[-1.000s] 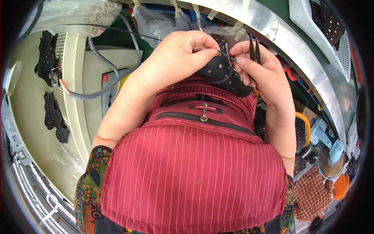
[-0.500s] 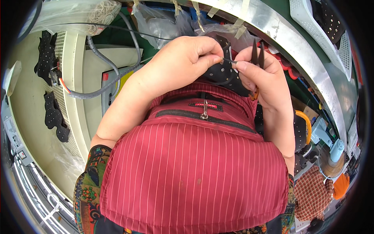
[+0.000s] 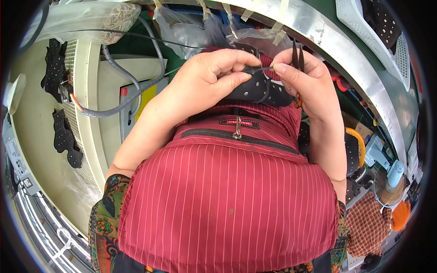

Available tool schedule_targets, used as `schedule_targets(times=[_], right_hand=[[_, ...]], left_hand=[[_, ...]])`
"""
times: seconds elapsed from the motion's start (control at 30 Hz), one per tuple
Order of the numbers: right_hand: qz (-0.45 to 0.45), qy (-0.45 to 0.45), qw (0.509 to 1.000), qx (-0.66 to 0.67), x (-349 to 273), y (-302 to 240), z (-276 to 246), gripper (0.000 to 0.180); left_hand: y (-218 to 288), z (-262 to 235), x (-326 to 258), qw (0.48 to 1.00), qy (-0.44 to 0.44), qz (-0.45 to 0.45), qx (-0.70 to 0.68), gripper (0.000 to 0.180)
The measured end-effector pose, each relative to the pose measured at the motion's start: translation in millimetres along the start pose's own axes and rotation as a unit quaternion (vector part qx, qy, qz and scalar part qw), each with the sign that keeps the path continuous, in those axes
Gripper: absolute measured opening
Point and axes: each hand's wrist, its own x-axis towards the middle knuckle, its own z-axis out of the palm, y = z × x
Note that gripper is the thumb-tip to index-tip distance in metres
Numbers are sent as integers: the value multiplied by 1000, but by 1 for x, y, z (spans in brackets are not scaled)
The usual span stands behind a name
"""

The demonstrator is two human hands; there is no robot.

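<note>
Above my lap, my left hand [image 3: 211,75] and my right hand [image 3: 306,77] face each other with a thin black cord [image 3: 261,69] stretched between them. The thumb and forefinger of my right hand pinch one end. My left hand's fingers curl around the other end, though the exact grip is partly hidden. Scissors [image 3: 298,57] are tucked in my right hand, dark blades up, with an orange handle part below the palm. Beneath the hands, a black piece with metal eyelets [image 3: 246,93] lies on my red striped apron [image 3: 227,195]; a loop of cord hangs over it.
Left, black studded pieces [image 3: 63,132] lie by a beige machine frame [image 3: 91,91] with a grey cable [image 3: 109,111]. Ahead curves a metal table edge [image 3: 318,27] with plastic bags [image 3: 182,32]. A white basket [image 3: 364,41] stands far right; a small blue fan [image 3: 389,177] is below.
My left hand's fingertips have drawn slightly left and parted from the right hand's, so more cord shows between them. More of the black eyelet piece is visible on my lap.
</note>
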Motion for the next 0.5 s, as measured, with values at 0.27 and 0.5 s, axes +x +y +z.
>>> schedule_targets(times=[0.27, 0.5], right_hand=[[-126, 18, 964, -233, -2, -8, 11, 9], [-149, 64, 967, -198, -7, -22, 5, 9]], left_hand=[[-3, -5, 3, 983, 22, -99, -155, 41], [10, -12, 5, 992, 82, -32, -87, 40]])
